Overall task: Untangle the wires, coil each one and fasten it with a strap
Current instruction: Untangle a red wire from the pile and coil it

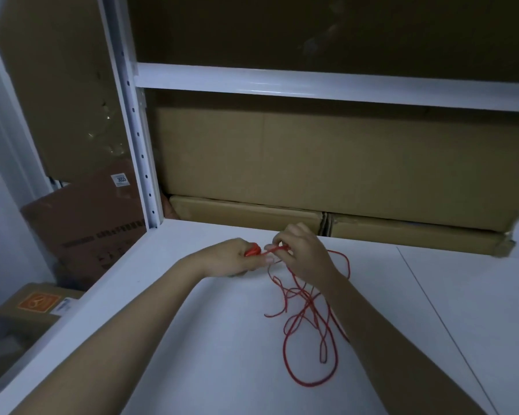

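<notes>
Now your left hand [237, 259] curls its fingers around a small wound bundle [253, 252] of the red wire [309, 324], while your right hand [300, 250] pinches the strand beside it. Thin, light and floppy, it likely snags; take it near the bundle. Loose loops sprawl on the white shelf [432, 310]. Closed cardboard boxes [342, 163] behind hide their contents.
</notes>
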A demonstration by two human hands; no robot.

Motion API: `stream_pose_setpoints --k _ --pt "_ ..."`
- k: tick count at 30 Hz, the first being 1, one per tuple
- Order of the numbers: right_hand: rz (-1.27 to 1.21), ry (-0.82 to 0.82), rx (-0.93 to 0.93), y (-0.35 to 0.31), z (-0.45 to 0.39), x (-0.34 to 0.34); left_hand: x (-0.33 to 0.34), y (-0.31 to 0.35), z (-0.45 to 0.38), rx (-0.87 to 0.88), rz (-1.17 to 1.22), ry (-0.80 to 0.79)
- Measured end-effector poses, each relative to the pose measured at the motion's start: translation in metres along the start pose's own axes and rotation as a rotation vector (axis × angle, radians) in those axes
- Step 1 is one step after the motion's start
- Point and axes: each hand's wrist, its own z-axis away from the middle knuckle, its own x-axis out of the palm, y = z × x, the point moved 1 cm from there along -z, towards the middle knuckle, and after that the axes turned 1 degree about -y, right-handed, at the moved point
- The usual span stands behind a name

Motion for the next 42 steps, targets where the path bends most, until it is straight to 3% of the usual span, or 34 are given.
stream_pose_setpoints --k 2,6,10,14,17,22,24,28,33,36,38,42 --pt "-0.065 -0.016 0.047 0.002 0.000 0.002 -0.011 -0.002 0.003 0.016 0.110 0.158" --pt "-0.248 -0.259 0.183 0.015 0.024 0.014 -0.019 -0.012 0.009 0.031 0.349 0.392" --pt "-0.138 -0.458 0.326 0.038 0.050 0.027 -0.014 -0.022 0.009 -0.025 0.552 0.504" --pt "0.032 -0.560 0.512 0.052 0.056 0.024 -0.028 -0.036 0.011 -0.090 0.740 0.770" --pt "0.087 -0.711 0.576 0.049 0.051 0.015 -0.038 -0.041 0.014 -0.083 0.547 0.720" --pt "-0.023 -0.499 0.474 0.010 0.000 -0.022 -0.033 -0.035 0.010 -0.038 0.453 0.651" --pt "-0.110 -0.493 0.434 -0.005 -0.015 -0.016 -0.031 -0.033 0.009 -0.012 0.481 0.638" --pt "-0.203 -0.663 0.444 -0.018 -0.012 0.033 -0.031 -0.017 0.013 0.052 0.652 0.623" --pt "-0.346 -0.495 0.509 -0.004 -0.018 0.037 -0.044 -0.026 0.025 0.077 0.914 0.701" --pt "-0.166 -0.537 0.588 0.029 -0.004 0.027 -0.058 -0.043 0.036 0.095 1.012 0.819" --pt "-0.074 -0.610 0.666 0.042 0.006 0.027 -0.065 -0.053 0.037 0.053 0.921 0.871" --pt "0.159 -0.790 0.544 0.019 -0.015 0.015 -0.066 -0.064 0.027 -0.034 0.767 0.832"
